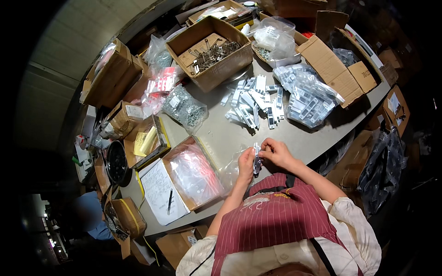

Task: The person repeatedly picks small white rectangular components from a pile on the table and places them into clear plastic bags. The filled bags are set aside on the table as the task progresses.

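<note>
My left hand is closed around a narrow white-and-grey part, which I hold upright at the near edge of the table. From the other side, my right hand has its fingers bent and pinched against the upper part of the same piece. Whether a smaller item sits between those fingertips is too small to tell. Beyond my hands lies a loose pile of similar white parts. More of them fill a clear plastic bag to the right of the pile. Crumpled clear film lies beside my left hand.
An open cardboard box of dark metal pieces stands at the back. To the left are a bag of screws, a tray of clear bags and written paper with a pen. A flapped carton stands far right. Another person's blue sleeve shows lower left.
</note>
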`<state>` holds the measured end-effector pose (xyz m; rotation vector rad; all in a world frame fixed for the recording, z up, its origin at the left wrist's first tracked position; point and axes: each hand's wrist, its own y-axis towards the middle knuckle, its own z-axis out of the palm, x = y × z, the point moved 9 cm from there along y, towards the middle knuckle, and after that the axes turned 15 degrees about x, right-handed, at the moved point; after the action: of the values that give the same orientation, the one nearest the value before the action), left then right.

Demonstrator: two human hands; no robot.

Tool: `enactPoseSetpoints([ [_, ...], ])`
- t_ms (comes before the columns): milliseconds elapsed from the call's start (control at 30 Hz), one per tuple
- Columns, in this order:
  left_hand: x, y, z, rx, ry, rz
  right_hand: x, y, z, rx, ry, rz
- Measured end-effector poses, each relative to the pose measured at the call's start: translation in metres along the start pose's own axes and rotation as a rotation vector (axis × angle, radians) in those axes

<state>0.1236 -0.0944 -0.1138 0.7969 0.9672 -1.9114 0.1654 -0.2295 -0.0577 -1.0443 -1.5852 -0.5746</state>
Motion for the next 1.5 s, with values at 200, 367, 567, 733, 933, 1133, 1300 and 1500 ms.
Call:
enactPoseSetpoints([
  [200,0.010,0.006,-0.016,-0.075,-0.006,0.092,0.030,-0.006,0.004,-0.077,-0.134,-0.195],
  [367,0.003,0.004,-0.012,-0.085,-0.007,0.107,0.016,-0.002,0.008,-0.002,0.064,-0.106],
  [567,-0.009,0.003,-0.001,-0.065,-0.077,0.058,-0.022,-0.007,-0.003,0.082,0.665,0.001],
  [733,-0.010,0.006,0.005,-0.093,-0.081,0.093,-0.032,-0.012,-0.043,-0.278,0.021,0.048],
  [933,-0.004,0.009,-0.017,-0.163,0.273,0.161,0.001,-0.005,0.012,0.093,-0.221,0.051],
  [1133,-0.005,0.005,-0.001,-0.164,0.312,-0.033,-0.025,-0.002,0.023,0.234,0.128,0.124],
  [1300,0.001,0.015,-0.010,-0.140,0.464,0.095,-0.054,-0.001,0.036,0.218,0.535,0.167],
  [1500,0.008,0.015,-0.013,-0.115,0.337,0.128,-0.036,-0.004,0.040,0.264,0.710,0.237],
])
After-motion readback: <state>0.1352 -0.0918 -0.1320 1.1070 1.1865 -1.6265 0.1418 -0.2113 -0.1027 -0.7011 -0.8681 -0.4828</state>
